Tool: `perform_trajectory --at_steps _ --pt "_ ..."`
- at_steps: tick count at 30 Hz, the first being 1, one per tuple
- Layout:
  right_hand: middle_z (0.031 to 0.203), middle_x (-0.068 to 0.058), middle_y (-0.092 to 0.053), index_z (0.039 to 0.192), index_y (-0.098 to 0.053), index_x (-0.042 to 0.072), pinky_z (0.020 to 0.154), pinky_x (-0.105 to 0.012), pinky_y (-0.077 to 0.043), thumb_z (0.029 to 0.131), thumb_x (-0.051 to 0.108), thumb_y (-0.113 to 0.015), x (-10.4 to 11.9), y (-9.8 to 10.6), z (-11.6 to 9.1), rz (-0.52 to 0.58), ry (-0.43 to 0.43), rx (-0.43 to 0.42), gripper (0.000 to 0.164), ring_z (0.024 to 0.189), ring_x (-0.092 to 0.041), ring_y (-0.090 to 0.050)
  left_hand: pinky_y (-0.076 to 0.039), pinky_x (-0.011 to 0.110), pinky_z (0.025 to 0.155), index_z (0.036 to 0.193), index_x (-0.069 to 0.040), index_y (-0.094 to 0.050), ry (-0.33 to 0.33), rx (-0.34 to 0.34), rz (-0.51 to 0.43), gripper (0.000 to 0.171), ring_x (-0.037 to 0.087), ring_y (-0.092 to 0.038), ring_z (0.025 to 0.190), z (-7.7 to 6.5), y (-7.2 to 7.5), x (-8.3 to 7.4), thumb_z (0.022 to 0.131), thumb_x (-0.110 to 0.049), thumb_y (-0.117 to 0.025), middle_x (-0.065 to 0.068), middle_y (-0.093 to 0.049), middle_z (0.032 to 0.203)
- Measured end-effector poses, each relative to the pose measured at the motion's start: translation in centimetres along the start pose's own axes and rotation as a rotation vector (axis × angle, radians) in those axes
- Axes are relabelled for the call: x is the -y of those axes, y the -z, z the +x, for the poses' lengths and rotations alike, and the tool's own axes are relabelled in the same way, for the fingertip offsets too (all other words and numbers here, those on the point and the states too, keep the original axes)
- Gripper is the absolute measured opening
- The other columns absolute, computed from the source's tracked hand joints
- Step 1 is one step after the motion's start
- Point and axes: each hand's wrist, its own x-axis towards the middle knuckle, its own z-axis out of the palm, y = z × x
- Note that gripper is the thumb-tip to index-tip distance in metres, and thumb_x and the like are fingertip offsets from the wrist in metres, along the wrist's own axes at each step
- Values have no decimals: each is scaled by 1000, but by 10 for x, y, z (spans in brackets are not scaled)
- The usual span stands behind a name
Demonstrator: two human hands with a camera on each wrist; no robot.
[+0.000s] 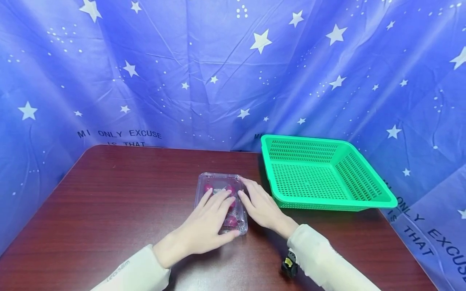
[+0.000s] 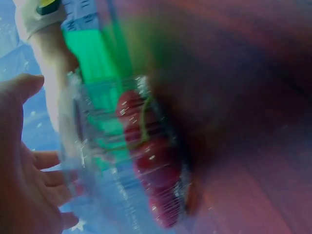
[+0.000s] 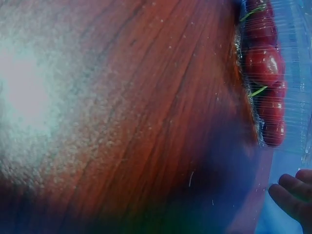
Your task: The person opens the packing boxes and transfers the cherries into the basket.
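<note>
A clear plastic box (image 1: 219, 178) with several red cherries (image 3: 265, 66) inside lies on the table, its lid down. Green stems show among the fruit through the box wall. My left hand (image 1: 207, 226) spreads over the top of the box, fingers pointing forward and thumb at the near right corner. Along the right side lies my right hand (image 1: 263, 207), its fingers fairly straight, with fingertips at the far right corner and edge. The left wrist view is blurred, but the left hand (image 2: 34, 180) shows beside the transparent wall.
A green perforated basket (image 1: 309, 173) stands to the right of the box, close beyond the right hand. The dark red wooden table (image 1: 120, 194) ends against a blue star-printed curtain (image 1: 204, 48). A black wrist device (image 1: 289, 264) hangs under the right sleeve.
</note>
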Motion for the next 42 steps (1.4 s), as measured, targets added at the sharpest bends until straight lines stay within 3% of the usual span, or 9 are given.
perform_trajectory --at_steps 6,11,20,32,40,42 --pt "143 -15 -52 145 -41 7 106 -51 -42 102 31 -42 0 -3 -1 -12 12 17 49 130 -28 -48 -18 55 118 146 3 -35 5 74 152 90 32 -29 143 -2 -10 3 86 -62 -51 21 -36 154" --pt "142 -16 -52 145 -41 6 106 -50 -42 102 30 -43 -1 -4 -2 -28 14 14 49 130 -28 -48 -18 57 117 147 4 -33 7 117 179 90 33 -25 145 -3 -16 4 88 -63 -46 22 -33 156" --pt "141 -19 -52 144 -40 1 108 -49 -41 101 28 -44 1 -6 -2 -30 29 21 51 130 -28 -47 -23 58 115 146 2 -35 0 117 243 88 33 -28 143 -4 -21 3 90 -64 -43 21 -35 155" --pt "150 -21 -44 147 -35 1 109 -53 -37 102 24 -44 -2 -3 -11 67 29 46 52 137 -31 -40 -27 56 114 146 -1 -37 -5 112 274 85 32 -32 142 -2 -24 3 91 -66 -39 18 -39 154" --pt "148 -25 -44 146 -35 -2 109 -56 -34 100 11 -45 -9 3 -23 242 54 102 49 137 -34 -40 -26 56 114 147 -1 -36 6 136 261 85 31 -29 143 -1 -24 2 91 -66 -37 18 -37 155" --pt "145 -25 -48 147 -33 -2 107 -57 -37 98 6 -47 -9 3 -26 295 51 112 51 132 -33 -46 -26 56 114 147 -1 -35 6 136 263 85 32 -29 143 -1 -24 2 91 -66 -38 18 -37 155"
